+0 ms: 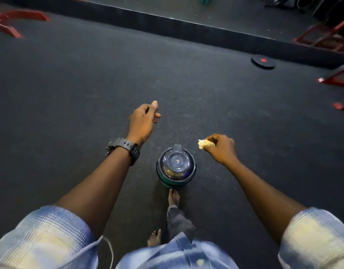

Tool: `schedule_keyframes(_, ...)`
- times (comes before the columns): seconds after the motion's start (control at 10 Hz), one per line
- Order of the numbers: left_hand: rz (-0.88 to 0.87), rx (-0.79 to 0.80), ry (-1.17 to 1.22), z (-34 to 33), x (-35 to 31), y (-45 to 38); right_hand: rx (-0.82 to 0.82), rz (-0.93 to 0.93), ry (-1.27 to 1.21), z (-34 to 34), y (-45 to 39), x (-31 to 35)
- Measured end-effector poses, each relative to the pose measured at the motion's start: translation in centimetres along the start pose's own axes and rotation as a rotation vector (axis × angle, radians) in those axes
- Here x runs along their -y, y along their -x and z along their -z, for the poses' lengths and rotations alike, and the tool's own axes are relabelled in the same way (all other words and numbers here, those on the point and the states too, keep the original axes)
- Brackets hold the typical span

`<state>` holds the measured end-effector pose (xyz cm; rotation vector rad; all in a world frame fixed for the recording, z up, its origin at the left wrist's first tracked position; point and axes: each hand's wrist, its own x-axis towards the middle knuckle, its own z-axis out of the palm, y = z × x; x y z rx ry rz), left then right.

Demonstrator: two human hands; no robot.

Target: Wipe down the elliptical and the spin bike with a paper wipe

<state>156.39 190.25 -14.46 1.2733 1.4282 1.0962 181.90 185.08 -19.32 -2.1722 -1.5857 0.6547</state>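
Observation:
My right hand (222, 149) pinches a small crumpled paper wipe (205, 144), yellowish white, just above and to the right of a small round bin (176, 166) with a dark shiny lid. My left hand (144, 120) hangs in the air to the bin's upper left, fingers loosely curled, holding nothing. A black watch sits on that wrist. Neither the elliptical nor the spin bike is in view.
The dark rubber gym floor (89, 84) spreads all around. My bare feet stand just behind the bin. Red metal frames (9, 22) stand at the far left and along the right edge (336, 76). A black disc (262, 61) lies by a raised floor edge.

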Motion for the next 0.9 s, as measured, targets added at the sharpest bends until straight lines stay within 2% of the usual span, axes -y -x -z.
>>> schedule_keyframes(0.2, 0.000, 0.073, -0.046, -0.4, -0.5, -3.5, -0.007, -0.045, -0.078, -1.4, -3.1, 0.7)
schedule_keyframes(0.5, -0.007, 0.145, -0.029, -3.0, -1.3, -6.5, 0.014, -0.094, -0.052, -1.9, -5.9, -0.2)
schedule_keyframes(0.7, 0.014, 0.151, -0.042, -4.0, -0.7, -7.4, 0.167, -0.078, 0.022, -3.9, -7.5, -0.9)
schedule_keyframes(0.8, 0.023, 0.149, -0.062, -3.6, -0.4, -7.9, 0.181, -0.042, 0.017, -5.6, -9.0, -0.6)
schedule_keyframes(0.9, 0.026, 0.096, -0.066, -3.1, -0.5, -8.2, 0.110, -0.067, -0.038, -5.9, -10.7, -0.7)
